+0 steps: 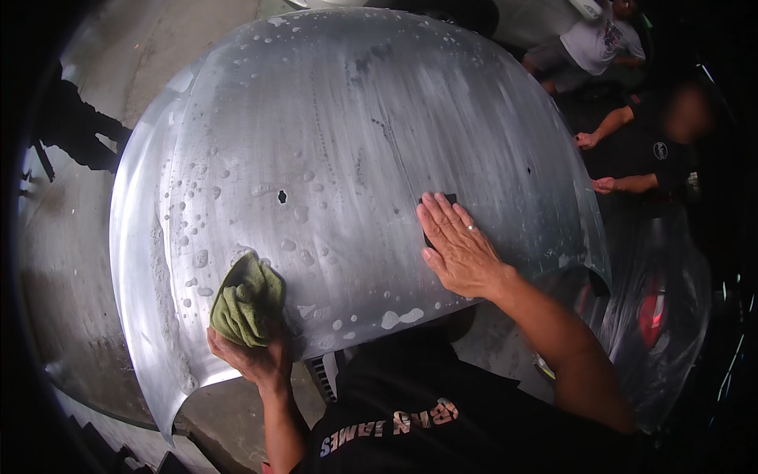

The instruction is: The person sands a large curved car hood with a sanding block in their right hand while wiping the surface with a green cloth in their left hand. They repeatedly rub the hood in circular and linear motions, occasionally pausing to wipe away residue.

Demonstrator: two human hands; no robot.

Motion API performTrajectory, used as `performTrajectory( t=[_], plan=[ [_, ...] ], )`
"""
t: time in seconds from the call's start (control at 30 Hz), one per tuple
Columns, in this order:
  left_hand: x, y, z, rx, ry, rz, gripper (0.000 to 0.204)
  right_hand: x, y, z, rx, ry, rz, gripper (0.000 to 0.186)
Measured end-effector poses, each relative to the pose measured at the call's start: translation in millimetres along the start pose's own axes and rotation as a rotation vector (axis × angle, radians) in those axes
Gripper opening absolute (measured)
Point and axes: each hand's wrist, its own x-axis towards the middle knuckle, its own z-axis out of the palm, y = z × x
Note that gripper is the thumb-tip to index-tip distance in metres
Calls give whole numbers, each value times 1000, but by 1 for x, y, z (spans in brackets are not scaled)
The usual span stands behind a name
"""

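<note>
A large grey metal car hood (355, 103) spreads out before me, streaked wet and dotted with suds and water drops. My left hand (257, 351) grips a folded green cloth (249, 300) at the hood's near left edge. Flat on the surface right of centre lies my right hand (458, 249), a ring on one finger. Its fingers stretch over a dark sanding pad (450, 198), pressing it to the metal; most of the pad is hidden under the palm. A small hole (283, 197) shows in the hood between my hands.
At the right, a person in a dark shirt (632, 150) holds both hands near the hood's edge. Another person in a white shirt (604, 43) is farther back. Clear plastic sheeting (663, 300) covers something with a red light at the lower right. A dark figure (79, 126) stands at left.
</note>
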Motion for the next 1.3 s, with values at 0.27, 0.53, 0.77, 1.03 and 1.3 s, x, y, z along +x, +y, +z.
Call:
performTrajectory(
  t=[0.27, 0.53, 0.77, 1.03, 1.3],
  plan=[
    [5, 0, 5, 62, 30, 66, 68, 240, 98, -88, 87, 121, 272, 69],
    [10, 1, -2, -49, 3, 64, 69, 45, 37, -31, 839, 289, 111, 67],
    [14, 0, 2, -48, 20, 108, 70, -48, 55, -21, 1984, 796, 144, 55],
    [16, 2, -2, -48, 22, 110, 70, 6, 12, -7, -135, 248, 164, 69],
    [10, 0, -3, -13, 10, 64, 64, 15, 9, -17, -468, 92, 39, 62]
  ],
)
